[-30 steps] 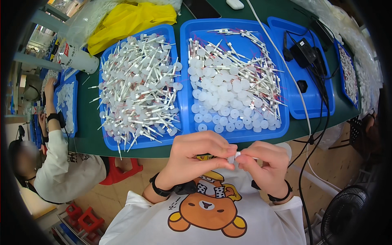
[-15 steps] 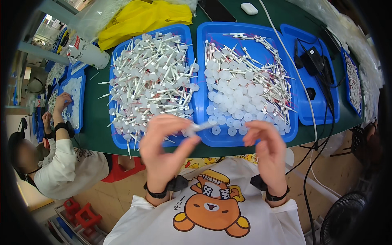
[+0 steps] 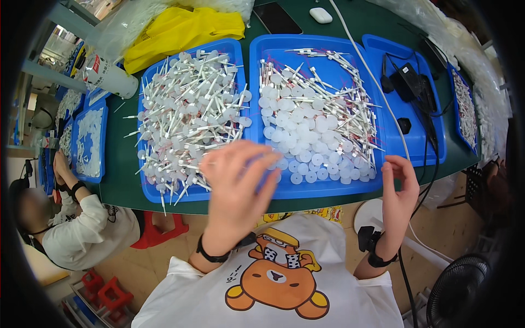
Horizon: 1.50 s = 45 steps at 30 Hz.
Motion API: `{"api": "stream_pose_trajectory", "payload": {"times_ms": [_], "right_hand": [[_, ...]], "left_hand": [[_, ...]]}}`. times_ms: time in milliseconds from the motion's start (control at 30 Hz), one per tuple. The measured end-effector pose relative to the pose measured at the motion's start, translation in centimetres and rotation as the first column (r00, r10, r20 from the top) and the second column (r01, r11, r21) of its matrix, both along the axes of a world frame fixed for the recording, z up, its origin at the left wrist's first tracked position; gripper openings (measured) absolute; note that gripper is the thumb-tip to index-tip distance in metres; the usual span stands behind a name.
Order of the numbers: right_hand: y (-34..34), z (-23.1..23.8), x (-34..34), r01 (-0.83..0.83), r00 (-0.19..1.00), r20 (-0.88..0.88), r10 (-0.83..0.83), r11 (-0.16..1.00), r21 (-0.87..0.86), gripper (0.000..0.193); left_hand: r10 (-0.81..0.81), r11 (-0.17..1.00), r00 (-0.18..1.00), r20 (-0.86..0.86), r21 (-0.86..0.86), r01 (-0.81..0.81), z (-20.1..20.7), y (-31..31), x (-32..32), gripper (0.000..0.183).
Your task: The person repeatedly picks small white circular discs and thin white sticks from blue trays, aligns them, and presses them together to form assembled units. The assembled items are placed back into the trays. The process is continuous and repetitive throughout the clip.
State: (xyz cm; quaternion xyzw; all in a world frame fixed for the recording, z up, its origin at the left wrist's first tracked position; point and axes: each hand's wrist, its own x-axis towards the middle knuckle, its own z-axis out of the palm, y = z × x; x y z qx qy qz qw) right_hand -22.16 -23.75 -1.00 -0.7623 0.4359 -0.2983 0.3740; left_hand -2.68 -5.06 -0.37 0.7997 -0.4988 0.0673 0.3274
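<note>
My left hand (image 3: 236, 188), smeared by motion, hovers over the front right corner of the left blue tray (image 3: 141, 180), its fingers spread and nothing visible in them. Heaped in that tray are thin white sticks with translucent round discs (image 3: 191, 115) on them. Beyond the front right corner of the middle blue tray (image 3: 333, 191), my right hand (image 3: 400, 188) is raised with fingers loosely bent and thumb apart, holding nothing that I can see. Loose translucent discs (image 3: 301, 131) lie in the middle tray, alongside white sticks with thin red wires (image 3: 355, 112).
A third blue tray (image 3: 421, 156) holds a black power adapter (image 3: 407, 79) and cables. A white cable (image 3: 377, 82) crosses the middle tray's right side. Behind stand a yellow bag (image 3: 186, 33), a phone (image 3: 278, 18) and a white cup (image 3: 117, 79). A co-worker (image 3: 90, 229) sits at left.
My left hand has opened and moved slightly left; the white stick with a disc it held is no longer visible there. My right hand has moved right, away from the middle tray.
</note>
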Motion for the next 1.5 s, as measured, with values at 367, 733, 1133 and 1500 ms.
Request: {"api": "stream_pose_trajectory", "payload": {"times_ms": [367, 733, 1133, 1500], "right_hand": [[-1.6, -2.1, 2.3, -0.173, 0.904, -0.427, -0.014, 0.902, -0.395, 0.020], [-0.8, 0.1, 1.9, -0.024, 1.000, -0.015, 0.025, 0.997, 0.069, 0.014], [3.1, 4.2, 1.7, -0.539, 0.837, 0.068, 0.542, 0.840, -0.062, 0.027], [3.6, 4.0, 1.6, -0.597, 0.794, 0.027, 0.607, 0.788, -0.154, 0.032]], "left_hand": [[0.011, 0.963, 0.973, -0.230, 0.265, 0.052, -3.0, -4.2, -4.4, 0.022], [-0.133, 0.963, 0.802, -0.583, 0.115, 0.243, -2.4, -1.9, -1.6, 0.026], [-0.376, 0.925, -0.076, -0.923, -0.379, 0.023, 0.7, -0.9, -1.4, 0.020], [-0.355, 0.935, -0.189, -0.916, -0.347, -0.072, 0.7, -0.6, -1.6, 0.033]]}}
